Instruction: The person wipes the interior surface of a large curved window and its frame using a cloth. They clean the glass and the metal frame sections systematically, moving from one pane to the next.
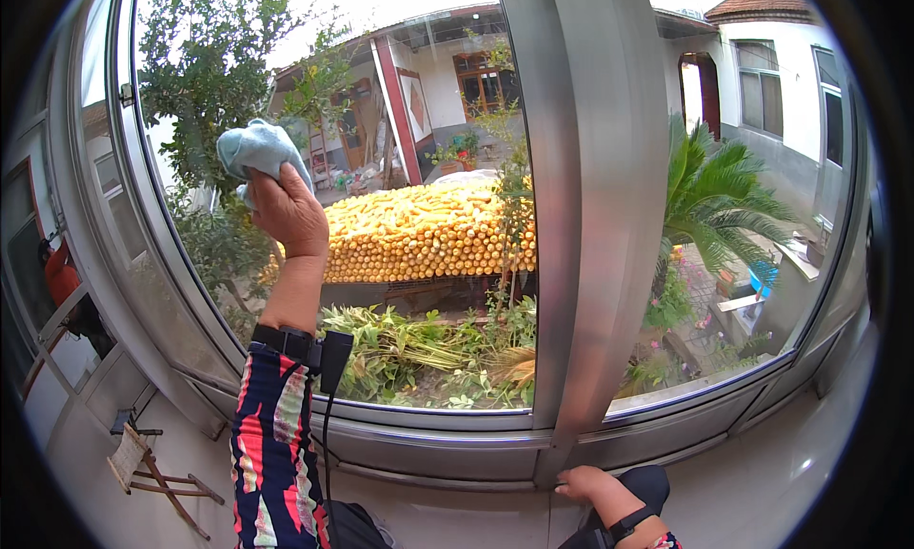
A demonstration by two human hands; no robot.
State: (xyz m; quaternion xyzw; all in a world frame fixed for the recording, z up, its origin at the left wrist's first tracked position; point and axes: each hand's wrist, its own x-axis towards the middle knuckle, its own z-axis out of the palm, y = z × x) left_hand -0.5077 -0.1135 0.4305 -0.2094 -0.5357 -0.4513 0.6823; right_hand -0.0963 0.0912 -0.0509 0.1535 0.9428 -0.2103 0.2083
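Note:
My left hand (290, 210) is raised and grips a bunched light-blue cloth (260, 149) in front of the large window pane (428, 349). Whether the cloth presses on the glass is hard to tell. My right hand (591, 483) is low, beside my bent knee, with its fingertips at the lower edge of the metal window frame (500, 463). Its fingers are partly hidden, so a grip cannot be made out. Each wrist wears a black strap, and a dark device with a cable (334, 363) hangs by the left one.
A wooden folding stool (161, 474) with a fabric seat stands on the pale tiled floor at lower left. A wide metal post (607, 192) divides the panes. Outside are stacked corn cobs (428, 242) and a cycad (703, 185). At far left appears a person in red (63, 281).

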